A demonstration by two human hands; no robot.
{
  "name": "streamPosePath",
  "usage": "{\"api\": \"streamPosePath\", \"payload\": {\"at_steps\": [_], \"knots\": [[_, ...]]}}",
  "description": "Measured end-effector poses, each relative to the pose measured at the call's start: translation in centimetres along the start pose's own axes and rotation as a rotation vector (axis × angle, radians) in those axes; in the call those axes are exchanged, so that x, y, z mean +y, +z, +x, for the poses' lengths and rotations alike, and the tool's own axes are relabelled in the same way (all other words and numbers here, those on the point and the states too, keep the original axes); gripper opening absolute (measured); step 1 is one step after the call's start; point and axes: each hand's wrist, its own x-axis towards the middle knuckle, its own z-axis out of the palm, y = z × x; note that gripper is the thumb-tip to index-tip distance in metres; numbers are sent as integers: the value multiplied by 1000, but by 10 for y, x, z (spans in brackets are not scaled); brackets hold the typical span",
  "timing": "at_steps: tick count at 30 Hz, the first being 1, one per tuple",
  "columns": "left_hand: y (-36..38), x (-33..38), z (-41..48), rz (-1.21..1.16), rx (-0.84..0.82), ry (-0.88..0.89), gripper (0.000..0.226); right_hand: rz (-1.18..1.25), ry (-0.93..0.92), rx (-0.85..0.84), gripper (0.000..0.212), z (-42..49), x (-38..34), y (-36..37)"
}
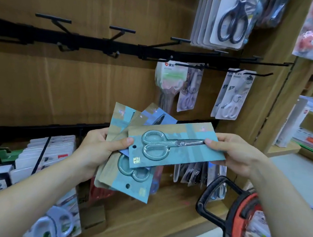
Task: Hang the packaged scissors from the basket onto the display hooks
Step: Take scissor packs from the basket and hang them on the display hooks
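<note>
Lying sideways, scissors pack (186, 156), blade-end in right grip (235, 153)

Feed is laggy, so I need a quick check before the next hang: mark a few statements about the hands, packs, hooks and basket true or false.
1. The right hand pinches the top pack. True.
2. The left hand is empty. False: it grips the stack of packs.
3. The top pack hangs on a hook. False: it lies level in the hands.
4. Two hooks at upper left are bare. True.
5. The basket is at lower left. False: lower right.
</note>
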Motion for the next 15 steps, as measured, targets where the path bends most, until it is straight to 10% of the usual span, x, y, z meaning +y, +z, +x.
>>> {"api": "streamPosePath", "payload": {"at_steps": [15], "knots": [[1, 4, 12, -112, 286, 124, 22, 915, -254, 72, 27, 21, 29, 40]]}}
